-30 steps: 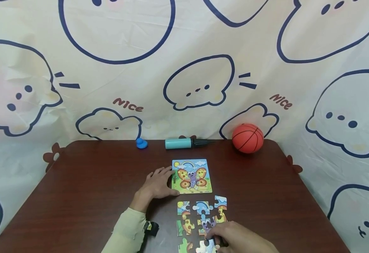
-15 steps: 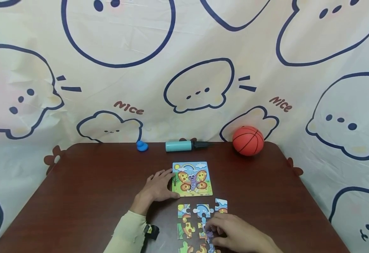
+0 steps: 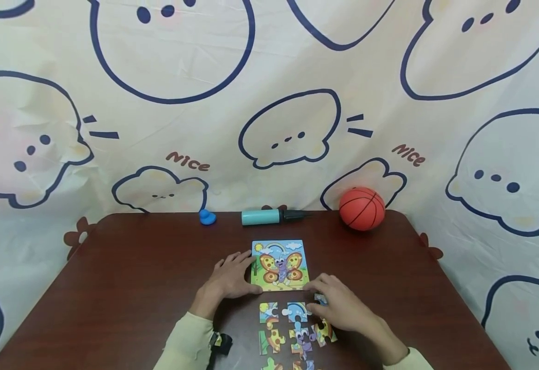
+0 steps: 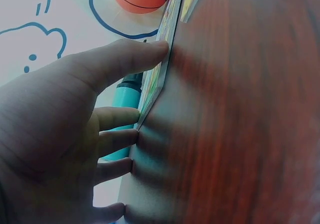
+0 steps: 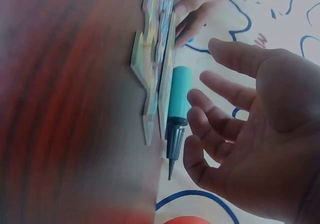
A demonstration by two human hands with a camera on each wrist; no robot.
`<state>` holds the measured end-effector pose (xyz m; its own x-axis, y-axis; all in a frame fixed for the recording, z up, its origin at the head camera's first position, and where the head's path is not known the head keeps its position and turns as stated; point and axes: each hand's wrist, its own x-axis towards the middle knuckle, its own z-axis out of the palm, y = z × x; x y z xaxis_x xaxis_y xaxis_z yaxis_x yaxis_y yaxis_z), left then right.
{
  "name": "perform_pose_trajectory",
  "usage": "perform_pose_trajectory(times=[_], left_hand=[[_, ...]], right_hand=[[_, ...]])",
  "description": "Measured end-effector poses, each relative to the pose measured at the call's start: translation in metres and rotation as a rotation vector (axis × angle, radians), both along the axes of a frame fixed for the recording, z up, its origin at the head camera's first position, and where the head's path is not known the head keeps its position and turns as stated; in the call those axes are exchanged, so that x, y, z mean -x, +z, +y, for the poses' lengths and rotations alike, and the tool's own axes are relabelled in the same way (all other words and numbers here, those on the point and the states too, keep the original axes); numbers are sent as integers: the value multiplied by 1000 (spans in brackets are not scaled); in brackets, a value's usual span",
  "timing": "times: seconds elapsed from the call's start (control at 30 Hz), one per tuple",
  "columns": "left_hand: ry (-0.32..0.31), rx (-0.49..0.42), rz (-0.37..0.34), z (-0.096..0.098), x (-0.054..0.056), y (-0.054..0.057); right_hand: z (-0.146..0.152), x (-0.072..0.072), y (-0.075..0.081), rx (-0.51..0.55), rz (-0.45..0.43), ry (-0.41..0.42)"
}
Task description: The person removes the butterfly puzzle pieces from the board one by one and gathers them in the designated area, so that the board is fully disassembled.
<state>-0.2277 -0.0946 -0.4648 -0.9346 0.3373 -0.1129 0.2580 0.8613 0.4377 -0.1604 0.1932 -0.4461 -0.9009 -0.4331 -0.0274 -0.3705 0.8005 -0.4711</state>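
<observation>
A square butterfly picture board lies mid-table. My left hand rests at its left side, fingertips on the edge and thumb at the lower left corner; the left wrist view shows the thumb against the board's rim. Below it are several jigsaw pieces in loose rows: a sun piece, a rainbow piece, a purple butterfly-body piece and a tilted yellow wing piece. My right hand hovers near the board's lower right corner, fingers loosely bent around nothing, partly hiding the top right piece.
Along the far edge of the brown table stand a blue toy duck, a teal hand pump with a black nozzle, and a small red basketball. A patterned cloth hangs behind. The lowest pieces run off the view's bottom.
My right hand has moved up from the lower pieces to beside the board's corner, uncovering the butterfly-body and wing pieces. The left hand stays at the board. The whole view has shifted slightly.
</observation>
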Motion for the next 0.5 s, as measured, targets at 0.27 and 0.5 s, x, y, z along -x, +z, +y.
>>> perform_pose_trajectory(times=[0.27, 0.5], left_hand=[[4, -2, -3, 0, -1, 0], [6, -4, -2, 0, -1, 1]], right_hand=[[-2, 20, -11, 1, 3, -84], [-9, 31, -12, -50, 13, -116]])
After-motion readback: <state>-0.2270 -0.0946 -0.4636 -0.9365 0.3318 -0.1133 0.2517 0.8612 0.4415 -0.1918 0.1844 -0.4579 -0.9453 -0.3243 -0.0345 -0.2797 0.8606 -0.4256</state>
